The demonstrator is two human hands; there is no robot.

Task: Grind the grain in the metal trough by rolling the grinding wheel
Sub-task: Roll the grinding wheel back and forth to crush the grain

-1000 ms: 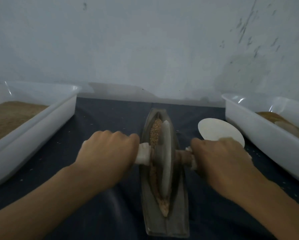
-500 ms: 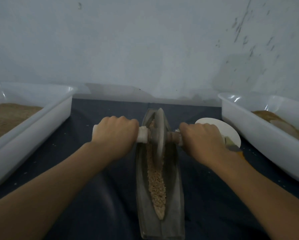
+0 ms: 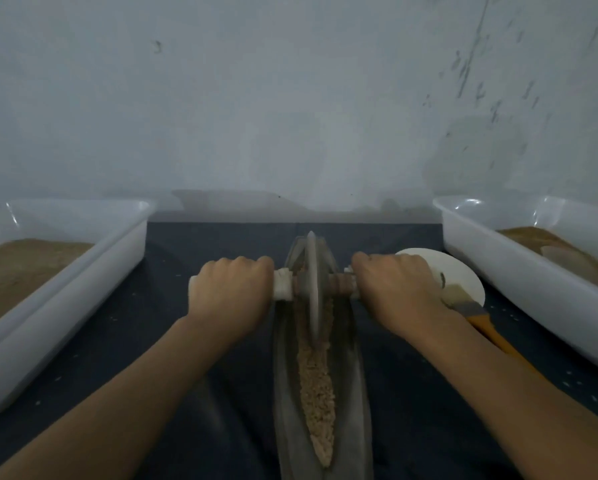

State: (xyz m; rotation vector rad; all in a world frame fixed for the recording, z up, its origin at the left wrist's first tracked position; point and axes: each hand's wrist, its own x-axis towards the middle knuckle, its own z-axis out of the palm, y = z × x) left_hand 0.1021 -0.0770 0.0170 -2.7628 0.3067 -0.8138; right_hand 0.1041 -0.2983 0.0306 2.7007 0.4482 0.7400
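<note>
Presently: I log the wheel (image 3: 312,289) at the trough's (image 3: 354,393) 12 o'clock end, trough running 12 to 6. My left hand (image 3: 231,292) and right hand (image 3: 394,289) each fist an axle end, equally near. Grain (image 3: 317,393) lies toward 6.

The grinding wheel (image 3: 312,289) has rolled to the trough's (image 3: 354,375) far end, uncovering the grain (image 3: 316,386).

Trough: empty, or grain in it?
Grain in it. A tan strip of grain runs along the trough floor from under the wheel to near the close tip. Depth: cannot tell.
</note>
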